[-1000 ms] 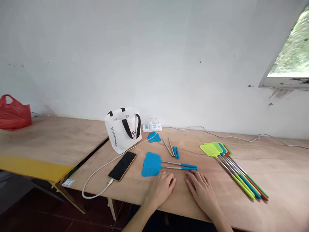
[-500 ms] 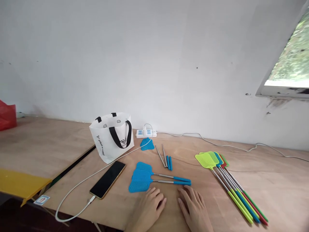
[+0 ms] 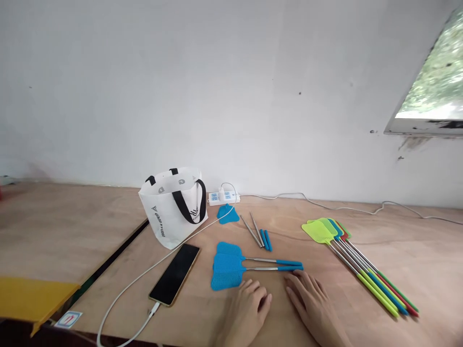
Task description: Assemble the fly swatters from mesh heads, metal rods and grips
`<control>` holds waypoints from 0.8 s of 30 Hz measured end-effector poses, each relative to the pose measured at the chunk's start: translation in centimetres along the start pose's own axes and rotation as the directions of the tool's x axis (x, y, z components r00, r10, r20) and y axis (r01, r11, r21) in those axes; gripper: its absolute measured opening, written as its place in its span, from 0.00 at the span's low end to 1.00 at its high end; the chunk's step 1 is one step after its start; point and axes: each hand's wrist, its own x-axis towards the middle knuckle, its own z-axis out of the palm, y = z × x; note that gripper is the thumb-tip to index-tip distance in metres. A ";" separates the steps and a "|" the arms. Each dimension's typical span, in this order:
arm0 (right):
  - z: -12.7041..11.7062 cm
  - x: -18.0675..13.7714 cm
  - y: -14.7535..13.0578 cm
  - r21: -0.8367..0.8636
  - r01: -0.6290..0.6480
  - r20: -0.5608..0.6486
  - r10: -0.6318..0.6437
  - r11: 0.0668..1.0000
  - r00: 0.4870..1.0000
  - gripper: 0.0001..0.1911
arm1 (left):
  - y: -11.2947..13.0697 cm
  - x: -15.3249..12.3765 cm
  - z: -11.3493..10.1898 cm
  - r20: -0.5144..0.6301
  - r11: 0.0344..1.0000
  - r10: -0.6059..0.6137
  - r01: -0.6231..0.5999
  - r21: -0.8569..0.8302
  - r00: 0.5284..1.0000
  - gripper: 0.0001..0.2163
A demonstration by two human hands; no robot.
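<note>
My left hand [image 3: 249,311] rests on the tabletop just below the blue fly swatter heads [image 3: 227,270], its fingers loosely bent and the thumb apart, holding nothing. Beside the blue handle ends [image 3: 290,268] of those two swatters lies my right hand [image 3: 311,299], fingers stretched out and nothing in its grasp. Its fingertips are at the lower handle; whether they touch it I cannot tell. Farther back are two metal rods [image 3: 252,230], two loose blue grips [image 3: 265,239] and a separate blue swatter head [image 3: 228,215]. Several assembled swatters [image 3: 361,265] in green, blue and red lie fanned together at right.
A white bag [image 3: 162,217] with black handles stands at left behind a phone [image 3: 175,274] on a white charging cable [image 3: 123,291]. Against the wall sits a power strip [image 3: 226,197]. A gap [image 3: 119,253] divides the tabletop, with a yellow sheet [image 3: 36,296] at far left.
The head view has turned slightly left, so things on the table appear farther right. Both hands stay in nearly the same place beside the blue swatters.
</note>
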 end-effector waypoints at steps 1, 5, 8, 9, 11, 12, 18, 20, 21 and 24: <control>-0.2 0.0 -0.2 0.007 -0.017 0.019 0.017 1.000 1.000 0.16 | 0.0 -0.1 -0.2 0.004 1.000 -0.005 0.005 -0.019 1.000 0.12; -1.3 0.1 -0.6 0.041 -0.069 0.086 0.066 0.997 0.994 0.16 | 0.1 -0.1 -0.7 0.009 0.998 0.009 -0.008 -0.067 1.000 0.13; -1.7 0.2 -0.6 0.014 -0.110 0.042 0.109 0.994 0.993 0.17 | 0.0 0.1 -0.6 0.014 0.997 0.039 -0.038 -0.068 0.999 0.13; -1.7 0.3 -0.6 -0.002 -0.119 0.027 0.119 0.993 0.993 0.19 | 0.1 0.2 -0.6 0.020 0.997 0.048 -0.047 -0.055 0.999 0.14; -1.6 0.5 -0.5 -0.023 -0.127 0.052 0.128 0.992 0.990 0.22 | 0.2 0.3 -0.7 0.026 0.998 0.058 -0.057 -0.023 0.998 0.14; -1.5 0.5 -0.5 -0.021 -0.130 0.091 0.131 0.991 0.987 0.24 | 0.2 0.4 -0.8 0.027 0.998 0.060 -0.059 -0.009 0.998 0.15; -1.5 1.0 -0.5 0.056 -0.183 0.179 0.170 0.982 0.969 0.22 | 0.3 0.4 -1.5 0.014 0.996 0.081 -0.081 -0.022 0.997 0.16; -1.7 1.1 -0.4 0.066 -0.186 0.172 0.173 0.980 0.970 0.22 | 0.2 0.4 -1.5 0.001 0.996 0.082 -0.082 -0.025 0.997 0.15; -1.8 1.2 -0.4 0.072 -0.180 0.174 0.166 0.981 0.971 0.21 | 0.1 0.3 -1.5 -0.004 0.996 0.086 -0.086 -0.023 0.996 0.15; -1.7 1.4 -0.1 0.107 -0.143 0.159 0.125 0.984 0.979 0.18 | 0.1 0.2 -1.4 -0.001 0.996 0.093 -0.093 -0.013 0.996 0.15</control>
